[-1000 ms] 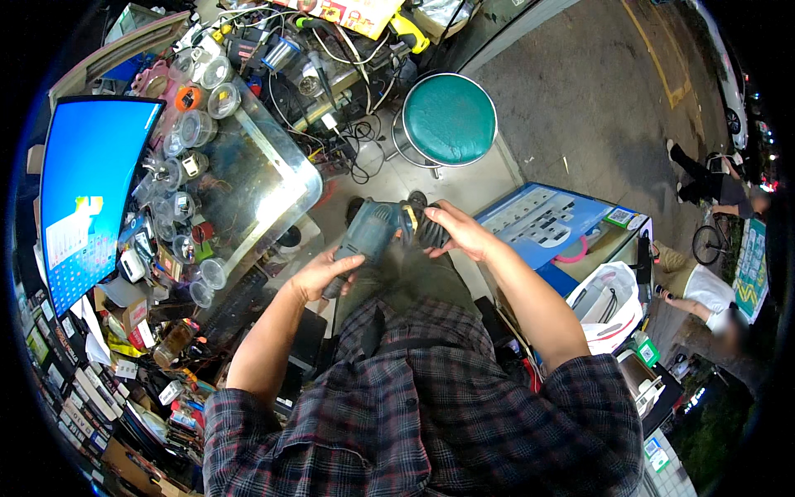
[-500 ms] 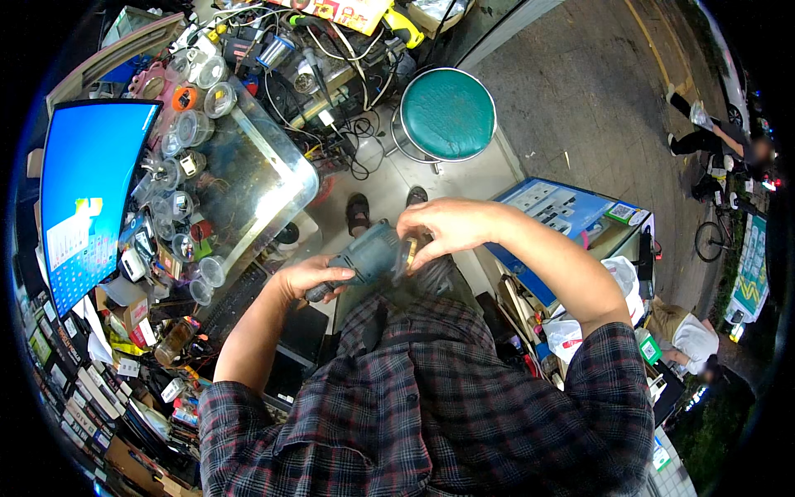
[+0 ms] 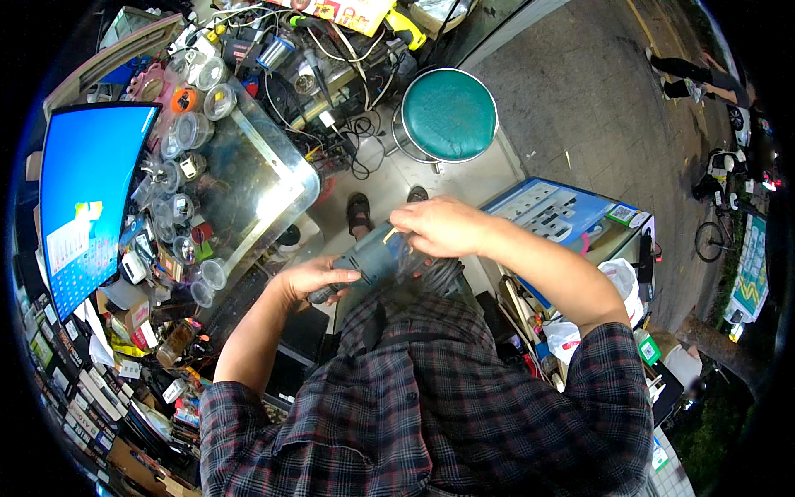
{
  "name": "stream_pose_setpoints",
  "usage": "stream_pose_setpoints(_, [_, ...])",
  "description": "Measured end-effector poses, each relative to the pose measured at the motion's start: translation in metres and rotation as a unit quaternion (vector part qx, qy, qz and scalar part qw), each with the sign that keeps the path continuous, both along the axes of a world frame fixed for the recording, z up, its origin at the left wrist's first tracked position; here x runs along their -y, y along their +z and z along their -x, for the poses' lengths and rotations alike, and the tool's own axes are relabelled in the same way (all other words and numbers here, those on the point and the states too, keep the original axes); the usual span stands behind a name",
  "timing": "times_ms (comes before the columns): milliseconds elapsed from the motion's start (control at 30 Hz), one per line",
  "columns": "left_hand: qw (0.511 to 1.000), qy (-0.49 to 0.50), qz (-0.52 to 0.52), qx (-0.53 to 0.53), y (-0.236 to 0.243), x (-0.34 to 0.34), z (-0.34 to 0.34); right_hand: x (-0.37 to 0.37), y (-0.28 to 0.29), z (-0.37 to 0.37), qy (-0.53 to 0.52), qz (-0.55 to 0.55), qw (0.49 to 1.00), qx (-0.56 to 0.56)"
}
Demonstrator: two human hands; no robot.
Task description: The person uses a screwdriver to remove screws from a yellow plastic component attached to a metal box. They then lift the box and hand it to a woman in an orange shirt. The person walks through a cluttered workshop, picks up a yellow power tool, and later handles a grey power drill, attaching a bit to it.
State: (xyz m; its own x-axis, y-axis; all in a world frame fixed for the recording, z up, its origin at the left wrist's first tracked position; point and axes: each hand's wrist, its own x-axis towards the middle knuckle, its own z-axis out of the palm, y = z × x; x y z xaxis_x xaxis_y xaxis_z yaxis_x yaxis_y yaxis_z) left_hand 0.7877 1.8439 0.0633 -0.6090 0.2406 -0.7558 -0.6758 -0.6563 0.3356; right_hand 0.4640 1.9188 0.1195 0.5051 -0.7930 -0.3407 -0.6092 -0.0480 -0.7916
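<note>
A grey-green, barrel-shaped power tool [image 3: 370, 263] lies across my lap, tilted up to the right; its exact kind does not show. My left hand [image 3: 315, 277] is wrapped round its dark rear end, thumb along the upper side. At the other end is my right hand [image 3: 435, 228], fingers bent and pinched on a thin yellowish piece [image 3: 389, 236]. The part of the tool under those fingers is hidden and blurred. Below the hands are my checked shirt [image 3: 431, 398] and dark trousers.
To the left stands a glass-topped table [image 3: 248, 182] with several clear round tubs [image 3: 195, 128] and a lit monitor [image 3: 95, 190]. A green round stool [image 3: 450, 114] is ahead. On the right sits a blue-topped display case [image 3: 530, 215] with a white plastic bag [image 3: 621, 282]. Cables [image 3: 360, 141] trail ahead.
My right hand has shifted slightly left and turned over the tool's end; a thin yellowish piece now shows at its fingertips. The tool has tipped a little. A passer-by outside has moved.
</note>
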Motion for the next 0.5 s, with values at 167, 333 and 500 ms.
stream_pose_setpoints(167, [0.999, 0.04, -0.004, 0.026, 0.002, -0.011, 0.002, -0.025, 0.01, 0.003, -0.007, -0.024, 1.0, 0.017])
stream_pose_setpoints(333, [0.999, 0.005, -0.016, 0.03, -0.01, -0.012, -0.004, -0.032, 0.001, 0.013, 0.041, -0.103, 0.988, 0.109])
stream_pose_setpoints(500, [1.0, 0.004, -0.014, 0.026, -0.009, -0.015, -0.003, -0.031, -0.018, 0.008, 0.005, -0.039, 0.998, 0.053])
